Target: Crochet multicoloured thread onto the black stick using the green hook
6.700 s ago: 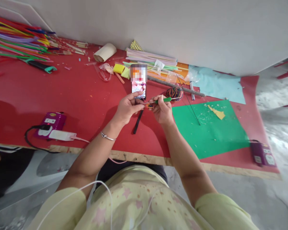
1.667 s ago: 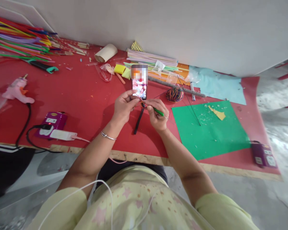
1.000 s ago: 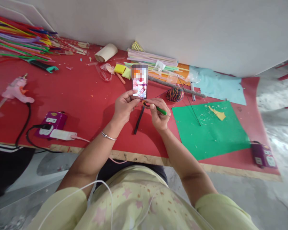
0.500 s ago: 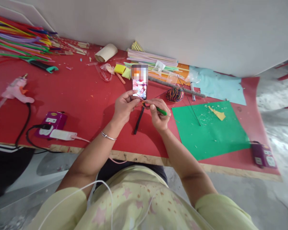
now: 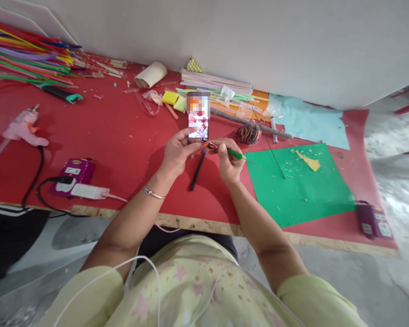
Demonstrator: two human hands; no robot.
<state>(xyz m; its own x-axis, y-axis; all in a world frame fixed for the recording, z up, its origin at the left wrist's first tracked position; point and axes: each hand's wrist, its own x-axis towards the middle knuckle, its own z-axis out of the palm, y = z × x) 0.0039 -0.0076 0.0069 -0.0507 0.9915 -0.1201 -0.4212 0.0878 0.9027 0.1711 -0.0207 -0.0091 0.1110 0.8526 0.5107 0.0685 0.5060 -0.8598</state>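
Note:
My right hand (image 5: 231,162) is closed around a green-handled crochet hook (image 5: 235,154); one thin metal end points right and the other reaches toward my left hand. My left hand (image 5: 177,151) pinches a small bit of multicoloured yarn (image 5: 209,145) at the hook's left end, partly hidden by the fingers. To the right lies a ball of multicoloured yarn (image 5: 248,135). Just beyond my hands a phone (image 5: 198,122) with a lit screen stands or lies; part of it is blurred out. A narrow black strip (image 5: 197,171) rests on the table below them.
On the red table (image 5: 122,136) lie a green sheet (image 5: 303,190), a grey stick (image 5: 235,117) and a thin dark needle-like rod (image 5: 274,156). Leftward are a pink glue gun (image 5: 25,127), a purple power socket (image 5: 77,175) with cords, and colourful pipe cleaners (image 5: 23,56).
My right hand has shifted slightly right with the crochet hook, and more of its metal shaft shows at both ends. My left hand has barely moved.

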